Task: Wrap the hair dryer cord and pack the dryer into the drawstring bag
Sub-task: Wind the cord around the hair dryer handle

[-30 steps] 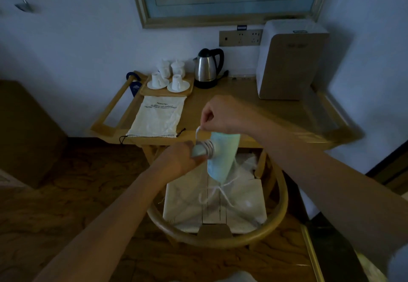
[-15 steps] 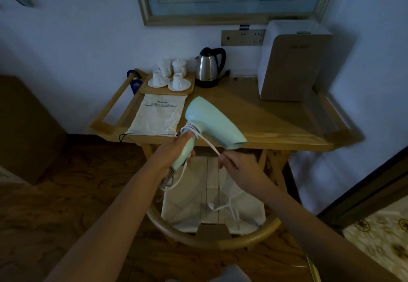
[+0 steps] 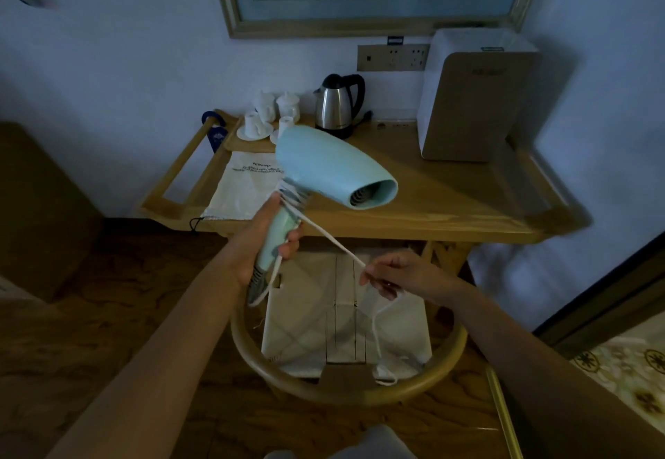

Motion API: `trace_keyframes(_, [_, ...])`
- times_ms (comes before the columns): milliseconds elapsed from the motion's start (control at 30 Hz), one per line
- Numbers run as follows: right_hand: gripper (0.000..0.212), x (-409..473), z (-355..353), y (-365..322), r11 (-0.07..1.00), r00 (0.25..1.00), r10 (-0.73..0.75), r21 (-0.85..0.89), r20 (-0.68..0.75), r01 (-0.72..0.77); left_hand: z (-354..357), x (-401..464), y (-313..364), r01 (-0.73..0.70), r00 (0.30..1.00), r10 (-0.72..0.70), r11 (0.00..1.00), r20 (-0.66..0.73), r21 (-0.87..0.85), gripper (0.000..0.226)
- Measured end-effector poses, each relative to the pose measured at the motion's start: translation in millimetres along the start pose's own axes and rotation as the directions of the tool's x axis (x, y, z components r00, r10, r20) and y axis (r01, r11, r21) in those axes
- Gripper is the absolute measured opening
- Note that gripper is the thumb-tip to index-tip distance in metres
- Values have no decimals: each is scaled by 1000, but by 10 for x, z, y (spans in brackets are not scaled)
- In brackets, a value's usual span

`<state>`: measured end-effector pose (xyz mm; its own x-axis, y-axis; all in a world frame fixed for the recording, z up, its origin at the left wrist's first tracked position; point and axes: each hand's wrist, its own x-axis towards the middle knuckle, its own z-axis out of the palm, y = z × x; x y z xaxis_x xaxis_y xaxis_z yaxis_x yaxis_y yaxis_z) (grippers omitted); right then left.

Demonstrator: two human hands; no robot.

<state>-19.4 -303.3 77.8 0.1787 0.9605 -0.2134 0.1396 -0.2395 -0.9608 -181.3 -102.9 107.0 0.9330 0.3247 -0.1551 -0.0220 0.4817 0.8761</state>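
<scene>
A mint-green hair dryer (image 3: pixel 331 167) is held up over the table's front edge, nozzle pointing right. My left hand (image 3: pixel 268 242) grips its handle. Several turns of the white cord (image 3: pixel 329 239) sit wound around the top of the handle. From there the cord runs taut down to my right hand (image 3: pixel 394 273), which pinches it, and the rest hangs to the chair seat. The white drawstring bag (image 3: pixel 244 185) lies flat on the left part of the table, its printed text facing up.
The wooden table (image 3: pixel 449 199) carries a tea set on a tray (image 3: pixel 266 124), a steel kettle (image 3: pixel 336 106) and a white box-shaped appliance (image 3: pixel 471 99). A round wooden chair (image 3: pixel 345 386) with a white cushion stands below my hands. A dark cabinet is at the left.
The dryer has swung from nozzle-down to nozzle-right and risen. My right hand went from above the dryer to below right, pulling the cord taut.
</scene>
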Motion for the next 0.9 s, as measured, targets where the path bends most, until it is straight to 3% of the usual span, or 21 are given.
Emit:
trace_keyframes(100, [26,106,-78,-179,979,995,53,-190,-84,-68,-3,-118,91,-37,997,20,975,81,219,45])
trace_keyframes(200, [33,233,-196,-419,957,979,74,-261,-192,-124,93,-238,251,-49,987,-37,859,157,509,31])
trace_keyframes(267, [32,330,-273,-592,945,975,87,-293,-204,-145,182,-267,345,-17,979,-133,709,157,705,23])
trace_keyframes(333, [12,434,-347,-777,880,975,95,-441,-200,-176,272,-265,346,-16,963,-219,527,154,849,20])
trace_keyframes(367, [15,481,-371,-862,831,977,87,-527,-195,-179,314,-254,307,-23,958,-245,449,148,893,18])
trace_keyframes(500, [21,619,-318,-1106,688,980,-23,-715,-197,-127,384,-158,29,-30,968,-240,190,76,981,25])
trace_keyframes(567, [20,633,-160,-1200,579,970,-126,-810,-207,-98,340,-78,-110,45,982,-186,118,-22,992,38])
trace_keyframes(700, [20,524,205,-1286,339,933,-330,-941,-140,-21,220,84,-276,258,966,-72,162,-250,952,40])
trace_keyframes(900, [21,367,381,-1017,328,931,-340,-944,-134,-16,-4,156,-202,390,893,-28,547,-449,741,35])
